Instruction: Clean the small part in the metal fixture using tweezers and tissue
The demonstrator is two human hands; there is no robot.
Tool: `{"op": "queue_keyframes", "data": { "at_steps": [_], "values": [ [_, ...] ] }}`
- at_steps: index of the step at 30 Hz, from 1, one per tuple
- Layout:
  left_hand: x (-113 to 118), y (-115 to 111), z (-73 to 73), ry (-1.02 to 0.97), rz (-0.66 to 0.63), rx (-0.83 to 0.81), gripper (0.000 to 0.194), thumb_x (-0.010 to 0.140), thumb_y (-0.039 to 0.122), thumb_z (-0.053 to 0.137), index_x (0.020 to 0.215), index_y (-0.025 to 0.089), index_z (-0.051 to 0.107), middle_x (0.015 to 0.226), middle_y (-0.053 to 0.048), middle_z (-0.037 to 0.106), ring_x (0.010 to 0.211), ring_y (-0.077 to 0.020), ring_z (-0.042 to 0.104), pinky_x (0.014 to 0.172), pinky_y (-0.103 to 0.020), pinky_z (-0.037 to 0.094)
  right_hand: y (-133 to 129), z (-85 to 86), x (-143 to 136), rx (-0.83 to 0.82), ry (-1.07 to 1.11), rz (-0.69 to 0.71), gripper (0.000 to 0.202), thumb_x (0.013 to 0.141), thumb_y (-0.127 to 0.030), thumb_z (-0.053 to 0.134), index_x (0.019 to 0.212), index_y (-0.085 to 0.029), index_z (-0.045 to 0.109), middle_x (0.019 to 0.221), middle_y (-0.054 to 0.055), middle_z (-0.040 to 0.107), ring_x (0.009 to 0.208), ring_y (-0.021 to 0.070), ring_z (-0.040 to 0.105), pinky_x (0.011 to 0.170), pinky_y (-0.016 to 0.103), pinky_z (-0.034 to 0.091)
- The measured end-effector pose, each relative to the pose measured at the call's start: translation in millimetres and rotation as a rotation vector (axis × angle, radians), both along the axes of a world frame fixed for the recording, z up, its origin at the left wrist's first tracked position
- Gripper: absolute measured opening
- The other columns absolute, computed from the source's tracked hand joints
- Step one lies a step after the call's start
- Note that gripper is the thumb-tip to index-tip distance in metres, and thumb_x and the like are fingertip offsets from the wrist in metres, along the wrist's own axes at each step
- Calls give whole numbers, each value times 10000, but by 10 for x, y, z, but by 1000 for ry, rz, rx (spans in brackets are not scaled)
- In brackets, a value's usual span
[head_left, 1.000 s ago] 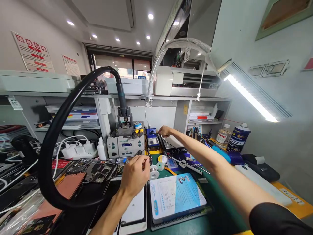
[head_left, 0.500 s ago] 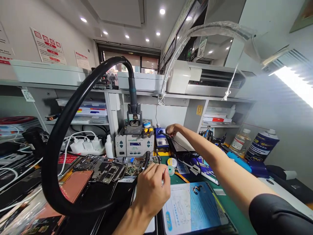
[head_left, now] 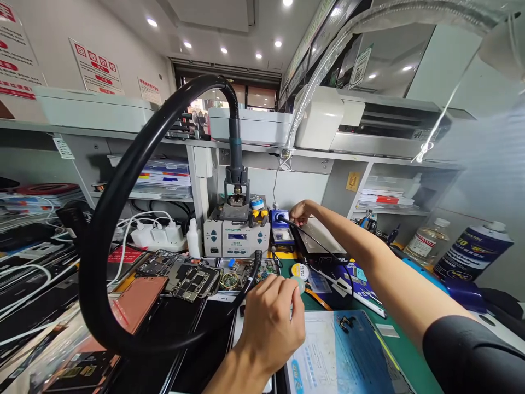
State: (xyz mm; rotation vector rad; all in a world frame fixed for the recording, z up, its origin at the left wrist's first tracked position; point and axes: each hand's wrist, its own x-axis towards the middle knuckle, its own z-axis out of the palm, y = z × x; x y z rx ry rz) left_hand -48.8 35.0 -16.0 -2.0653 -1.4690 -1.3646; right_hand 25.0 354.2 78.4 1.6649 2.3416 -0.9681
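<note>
My left hand [head_left: 275, 317] is closed above the near middle of the bench, left of a blue and white booklet [head_left: 344, 350]. Whatever its curled fingers hold is hidden, and a small round greenish item [head_left: 299, 284] shows just behind them. My right hand [head_left: 302, 211] reaches far forward beside a small blue station [head_left: 282, 221] with a black cable. Its fingers are bent near the back edge of a silver-topped box [head_left: 322, 236]; what they hold or touch is too small to make out. A grey soldering station [head_left: 237, 238] stands left of that hand.
A thick black hose [head_left: 88, 273] loops across the left side. Opened phone boards [head_left: 188, 279] and a pinkish phone panel [head_left: 141, 301] lie at left. A bottle [head_left: 426, 241] and a dark blue can [head_left: 473, 253] stand at right, under a plastic-wrapped lamp arm [head_left: 315, 76].
The camera view has shifted, so most things appear further right. My left hand remains closed near the booklet, and my right hand is still reaching beside the small blue station.
</note>
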Motion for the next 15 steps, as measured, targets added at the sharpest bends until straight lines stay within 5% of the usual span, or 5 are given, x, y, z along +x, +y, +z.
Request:
{"op": "queue_keyframes", "data": {
  "at_steps": [10, 15],
  "values": [
    [-110, 52, 5, 14, 68, 16, 197, 927, 120, 475, 808, 219, 595, 691, -34, 640, 632, -183, 602, 566, -319, 437, -262, 90, -17, 108, 143, 52, 349, 985, -342, 645, 1281, -160, 615, 1265, 102, 641, 1053, 245, 668, 876, 441, 586],
    [-174, 60, 12, 20, 71, -62, 212, 952, 172, 462, 826, 215, 628, 773, -52, 693, 743, -202, 651, 689, -325, 481, -552, 293, 388, 205, 296, 16, 326, 989, -336, 640, 1262, -160, 621, 1230, 98, 654, 1010, 225, 677, 848, 420, 594]
  ]
}}
